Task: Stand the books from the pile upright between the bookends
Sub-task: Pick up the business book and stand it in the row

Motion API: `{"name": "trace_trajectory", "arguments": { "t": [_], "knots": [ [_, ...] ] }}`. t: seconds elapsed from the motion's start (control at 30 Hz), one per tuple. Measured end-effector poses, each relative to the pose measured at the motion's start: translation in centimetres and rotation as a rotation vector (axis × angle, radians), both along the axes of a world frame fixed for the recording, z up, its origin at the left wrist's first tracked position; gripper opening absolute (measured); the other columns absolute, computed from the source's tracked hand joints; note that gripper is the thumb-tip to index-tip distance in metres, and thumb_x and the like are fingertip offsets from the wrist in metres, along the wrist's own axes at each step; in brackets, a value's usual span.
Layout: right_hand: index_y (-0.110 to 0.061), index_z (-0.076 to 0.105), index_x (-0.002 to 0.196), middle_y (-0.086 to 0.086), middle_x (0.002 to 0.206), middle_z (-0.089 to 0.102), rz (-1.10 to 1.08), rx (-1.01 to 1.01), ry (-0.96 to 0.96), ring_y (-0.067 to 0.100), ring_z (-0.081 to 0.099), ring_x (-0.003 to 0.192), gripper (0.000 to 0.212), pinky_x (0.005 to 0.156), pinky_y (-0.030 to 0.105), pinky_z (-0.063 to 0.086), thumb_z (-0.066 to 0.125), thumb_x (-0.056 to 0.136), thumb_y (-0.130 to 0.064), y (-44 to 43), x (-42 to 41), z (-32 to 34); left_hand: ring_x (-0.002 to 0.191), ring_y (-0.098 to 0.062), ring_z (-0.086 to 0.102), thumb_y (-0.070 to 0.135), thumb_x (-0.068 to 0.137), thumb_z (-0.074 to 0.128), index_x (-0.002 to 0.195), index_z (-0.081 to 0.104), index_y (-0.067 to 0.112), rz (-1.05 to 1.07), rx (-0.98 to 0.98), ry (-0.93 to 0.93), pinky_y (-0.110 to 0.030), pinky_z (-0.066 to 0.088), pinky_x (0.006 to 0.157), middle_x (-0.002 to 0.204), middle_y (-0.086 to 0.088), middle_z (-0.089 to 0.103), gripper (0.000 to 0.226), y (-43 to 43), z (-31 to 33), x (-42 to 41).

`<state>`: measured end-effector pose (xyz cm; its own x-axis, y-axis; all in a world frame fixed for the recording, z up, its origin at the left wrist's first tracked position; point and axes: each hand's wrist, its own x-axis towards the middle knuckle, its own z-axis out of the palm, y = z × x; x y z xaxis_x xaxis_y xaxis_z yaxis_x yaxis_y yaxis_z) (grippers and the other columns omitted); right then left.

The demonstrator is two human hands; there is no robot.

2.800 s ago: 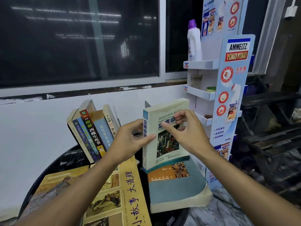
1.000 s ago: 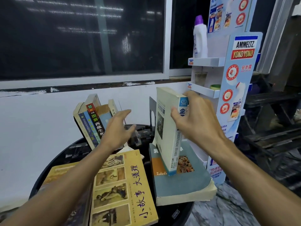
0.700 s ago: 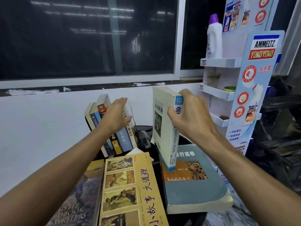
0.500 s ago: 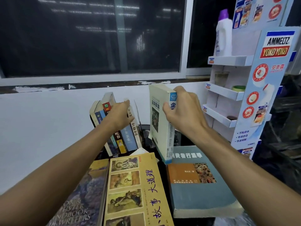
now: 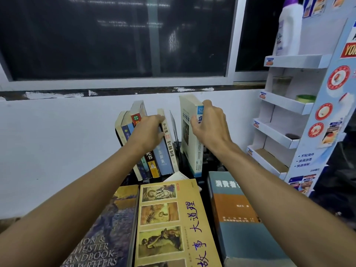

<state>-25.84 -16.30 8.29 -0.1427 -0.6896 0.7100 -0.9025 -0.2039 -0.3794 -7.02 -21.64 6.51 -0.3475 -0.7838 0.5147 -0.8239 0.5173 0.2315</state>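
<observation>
While your left hand [image 5: 149, 132] curls over the leaning row [image 5: 162, 160] and your right hand [image 5: 209, 125] grips the white book [image 5: 189, 151] by its top, upright just right of that row, tip the row vertical first, then slide the book flush against it.

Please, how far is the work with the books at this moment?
Done: several books stand in a leaning row, which the left hand touches. In hand: the right hand grips the white book upright beside it. Left: three books lie flat in front, the writers' handbook, the yellow book and the blue-grey book.
</observation>
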Motion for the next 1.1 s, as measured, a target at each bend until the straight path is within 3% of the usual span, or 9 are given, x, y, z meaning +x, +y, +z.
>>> {"name": "trace_trajectory", "arguments": {
  "t": [0.2,0.33,0.47,0.83,1.1],
  "knots": [
    [-0.002,0.054,0.110,0.013,0.096,0.066,-0.022,-0.044,0.020,0.019,0.046,0.072,0.023,0.059,0.028,0.031,0.056,0.098,-0.022,-2.6,0.4,-1.7,0.102,-0.029,0.067,0.008,0.086,0.075,0.105,0.069,0.003,-0.004,-0.061,0.064,-0.044,0.056,0.088,0.104,-0.012,0.073,0.021,0.0,-0.6,0.3],
    [-0.001,0.053,0.108,0.016,0.091,0.066,0.013,-0.043,-0.010,0.026,0.051,0.069,0.022,0.058,0.031,0.035,0.055,0.097,-0.021,-4.1,0.9,-2.3,0.108,-0.031,0.066,0.008,0.085,0.078,0.111,0.069,-0.001,-0.002,-0.096,0.088,-0.043,0.054,0.094,0.113,-0.016,0.072,0.030,0.2,-0.8,0.3],
    [-0.001,0.053,0.105,0.015,0.085,0.064,0.037,-0.056,-0.002,0.029,0.054,0.066,0.021,0.055,0.031,0.033,0.055,0.097,-0.020,-5.0,1.5,-3.2,0.100,-0.026,0.066,0.012,0.085,0.077,0.102,0.069,0.008,-0.009,-0.107,0.085,-0.041,0.055,0.087,0.104,-0.007,0.072,0.019,-0.2,-1.0,0.4],
    [-0.004,0.051,0.115,0.013,0.095,0.066,0.077,-0.017,-0.010,0.031,0.063,0.080,0.028,0.059,0.031,0.036,0.055,0.098,-0.025,-6.2,1.7,-3.5,0.111,-0.026,0.065,0.011,0.086,0.076,0.116,0.070,0.010,0.012,-0.092,0.121,-0.046,0.056,0.094,0.117,-0.006,0.072,0.030,-0.2,-1.1,0.3],
    [-0.033,0.044,0.142,0.000,0.093,0.066,0.322,0.018,-0.050,0.011,0.055,0.064,0.041,0.061,0.030,0.048,0.049,0.103,-0.042,-5.4,0.8,-4.2,0.115,-0.029,0.063,0.012,0.086,0.078,0.124,0.067,0.007,0.040,-0.075,0.136,-0.049,0.054,0.097,0.121,-0.011,0.070,0.040,0.3,-1.0,0.0]
  ]
}}
